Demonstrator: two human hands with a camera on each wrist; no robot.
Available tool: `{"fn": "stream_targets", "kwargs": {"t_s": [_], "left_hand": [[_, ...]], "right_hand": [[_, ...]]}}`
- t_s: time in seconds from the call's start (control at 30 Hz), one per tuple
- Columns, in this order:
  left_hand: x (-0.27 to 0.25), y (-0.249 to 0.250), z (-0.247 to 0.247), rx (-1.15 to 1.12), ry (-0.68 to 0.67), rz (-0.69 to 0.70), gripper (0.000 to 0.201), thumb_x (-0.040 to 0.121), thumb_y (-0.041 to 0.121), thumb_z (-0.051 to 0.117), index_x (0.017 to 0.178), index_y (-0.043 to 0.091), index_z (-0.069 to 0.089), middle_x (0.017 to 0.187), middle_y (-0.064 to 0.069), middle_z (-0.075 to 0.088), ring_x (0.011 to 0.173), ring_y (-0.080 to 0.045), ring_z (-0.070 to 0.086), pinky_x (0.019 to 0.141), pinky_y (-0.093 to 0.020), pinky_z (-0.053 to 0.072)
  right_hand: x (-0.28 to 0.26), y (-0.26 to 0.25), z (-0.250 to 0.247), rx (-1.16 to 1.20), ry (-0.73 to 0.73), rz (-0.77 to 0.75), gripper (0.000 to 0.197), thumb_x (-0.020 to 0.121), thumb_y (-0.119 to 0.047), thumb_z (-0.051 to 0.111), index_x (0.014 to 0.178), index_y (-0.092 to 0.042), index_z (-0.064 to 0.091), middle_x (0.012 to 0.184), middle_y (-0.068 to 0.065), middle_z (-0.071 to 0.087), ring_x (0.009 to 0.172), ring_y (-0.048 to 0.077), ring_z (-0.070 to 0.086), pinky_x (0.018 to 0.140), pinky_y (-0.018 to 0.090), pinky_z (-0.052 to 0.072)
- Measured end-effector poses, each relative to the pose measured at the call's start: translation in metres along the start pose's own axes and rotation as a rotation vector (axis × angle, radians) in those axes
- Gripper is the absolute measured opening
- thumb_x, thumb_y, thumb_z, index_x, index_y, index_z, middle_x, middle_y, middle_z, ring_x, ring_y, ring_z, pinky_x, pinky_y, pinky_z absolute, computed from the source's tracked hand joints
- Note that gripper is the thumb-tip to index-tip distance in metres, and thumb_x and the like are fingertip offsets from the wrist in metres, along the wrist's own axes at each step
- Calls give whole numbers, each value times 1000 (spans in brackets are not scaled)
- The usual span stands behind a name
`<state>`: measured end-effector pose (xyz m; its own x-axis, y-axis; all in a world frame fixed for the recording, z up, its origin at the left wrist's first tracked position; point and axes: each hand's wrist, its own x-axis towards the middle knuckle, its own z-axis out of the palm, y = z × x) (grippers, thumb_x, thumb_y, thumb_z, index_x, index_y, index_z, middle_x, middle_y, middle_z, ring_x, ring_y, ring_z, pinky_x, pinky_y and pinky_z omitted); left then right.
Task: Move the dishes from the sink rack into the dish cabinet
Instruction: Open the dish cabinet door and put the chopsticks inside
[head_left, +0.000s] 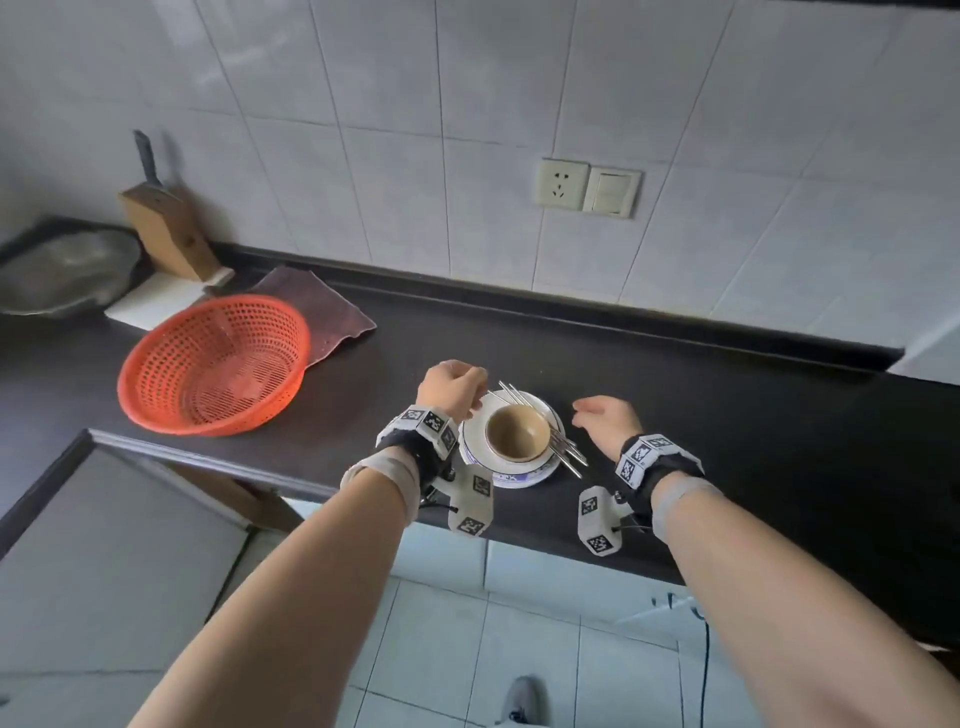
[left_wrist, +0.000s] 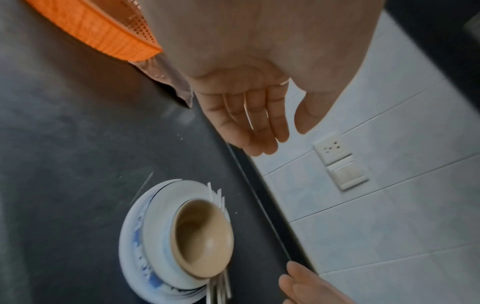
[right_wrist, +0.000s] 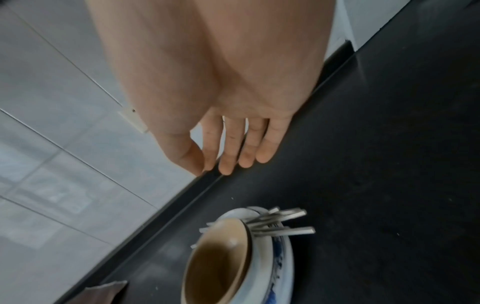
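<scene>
A tan bowl (head_left: 517, 433) sits in a white dish on a blue-patterned white plate (head_left: 511, 475) near the front edge of the dark counter. Several metal chopsticks (head_left: 563, 451) lie across the stack beside the bowl. My left hand (head_left: 453, 387) hovers just left of the stack with loose, straight fingers (left_wrist: 255, 127) and holds nothing. My right hand (head_left: 605, 415) hovers to the right of the stack, its fingers (right_wrist: 235, 148) relaxed and also empty. In the wrist views the bowl (left_wrist: 201, 239) (right_wrist: 215, 261) and chopsticks (right_wrist: 280, 223) lie below the palms.
An orange plastic basket (head_left: 213, 364) stands at the left on the counter, a brownish cloth (head_left: 317, 304) behind it. Further left are a wooden knife block (head_left: 169, 236) and a grey pan (head_left: 65, 270). A wall socket and switch (head_left: 587, 188) sit above. Tiled floor lies below the counter edge.
</scene>
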<state>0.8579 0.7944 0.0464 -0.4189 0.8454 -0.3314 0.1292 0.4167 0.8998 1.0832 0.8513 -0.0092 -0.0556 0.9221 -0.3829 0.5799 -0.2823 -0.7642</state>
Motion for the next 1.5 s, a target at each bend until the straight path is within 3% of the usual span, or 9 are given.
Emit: {"fn": "stream_targets", "kwargs": {"t_s": [0.2,0.37,0.57,0.8,1.03,1.13,1.27,1.4,1.5], "left_hand": [[36,-70,29,109,10,-194,17,75,28,61,84,17,69,71,-1,68,66,-22,65,81,-42,60],[57,-94,33,149,-55,-319,10,92,16,60,100,14,65,86,-5,65,70,-20,66,59,-29,56],[79,-105,25,122,-55,-357,12,94,17,56,102,12,64,90,-6,68,74,-22,66,64,-30,55],[93,-99,34,88,-74,-340,12,94,15,55,102,10,64,83,-3,66,65,-19,63,58,-27,49],[94,-86,50,-11,-60,-271,34,94,24,60,121,3,62,95,-8,68,65,-19,64,58,-27,53],[94,-66,57,-241,15,-165,76,82,51,70,143,16,40,128,-9,61,92,-24,70,80,-40,60],[104,-31,52,-286,57,-111,92,78,63,69,154,30,27,154,-10,42,134,-30,53,111,-53,45],[112,-17,44,-89,46,-134,37,92,40,49,101,12,73,118,-17,73,100,-34,72,94,-51,59],[103,-11,38,-141,42,-211,41,91,22,45,65,16,75,93,-21,77,74,-33,72,81,-49,64]], "right_hand": [[43,43,36,-336,-93,22,66,81,-22,72,143,-17,50,140,10,57,130,33,51,108,41,41],[68,44,64,-470,-100,30,61,76,-24,78,128,-9,48,125,14,58,117,35,58,96,40,49],[78,42,79,-614,-84,47,39,90,-9,64,123,-9,45,123,15,60,103,33,64,76,35,47],[74,39,75,-605,-116,129,35,101,-7,37,136,-3,33,121,19,59,109,35,60,86,42,45],[68,37,53,-393,-22,54,36,105,-32,25,76,-24,44,84,3,59,83,24,50,81,37,34],[55,17,23,-362,-136,-15,6,101,-14,43,107,-14,43,102,8,62,91,26,58,80,35,40],[40,-14,-2,-481,-261,-164,19,103,-20,46,119,-11,39,108,4,58,98,22,58,81,33,40],[30,-41,-8,-536,-307,-260,20,103,-23,44,122,-17,38,105,0,60,101,24,61,86,38,46],[28,-54,-10,-606,-315,-318,38,105,-29,39,142,-24,32,122,5,60,103,27,63,92,43,49]]}}
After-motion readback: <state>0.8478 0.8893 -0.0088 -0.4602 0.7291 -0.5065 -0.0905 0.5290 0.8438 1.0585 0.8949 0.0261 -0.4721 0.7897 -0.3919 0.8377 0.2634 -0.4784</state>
